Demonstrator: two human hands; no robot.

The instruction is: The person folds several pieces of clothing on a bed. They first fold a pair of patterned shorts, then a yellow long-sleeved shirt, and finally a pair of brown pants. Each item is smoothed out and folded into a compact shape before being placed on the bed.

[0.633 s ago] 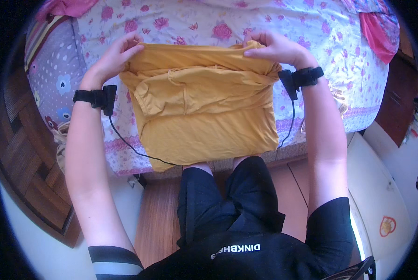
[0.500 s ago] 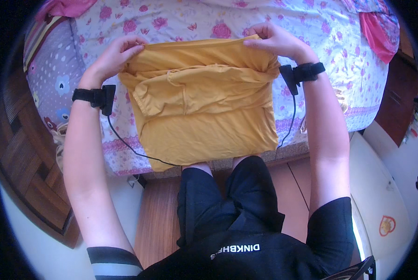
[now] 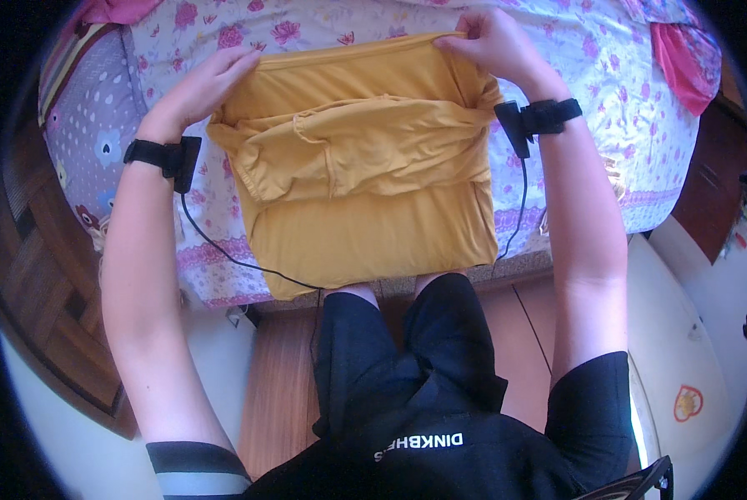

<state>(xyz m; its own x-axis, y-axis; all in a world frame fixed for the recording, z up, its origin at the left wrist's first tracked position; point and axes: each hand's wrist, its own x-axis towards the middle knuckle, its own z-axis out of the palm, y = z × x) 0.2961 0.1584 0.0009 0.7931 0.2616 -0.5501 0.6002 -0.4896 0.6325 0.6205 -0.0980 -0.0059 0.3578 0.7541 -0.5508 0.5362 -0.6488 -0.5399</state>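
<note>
A mustard-yellow garment [image 3: 365,183] lies partly folded on a bed with a floral pink-and-white sheet [image 3: 607,125]. My left hand [image 3: 207,83] pinches the garment's far left corner. At the far right corner, my right hand [image 3: 494,46] grips the same top edge. Between the hands the edge is stretched straight, and a folded layer bunches across the middle. The near hem hangs over the bed's front edge. Both wrists wear black bands with a thin black cable [image 3: 223,250] running down.
A pink-red cloth [image 3: 682,58] lies at the bed's right side. A purple spotted pillow or cover [image 3: 82,133] sits at the left. Dark wooden furniture [image 3: 40,292] stands at left, wooden floor [image 3: 282,383] lies below, and my legs in black shorts [image 3: 407,350] press against the bed.
Both hands have carried the garment's top edge farther away across the bed, pulling it taut and lengthening the spread cloth.
</note>
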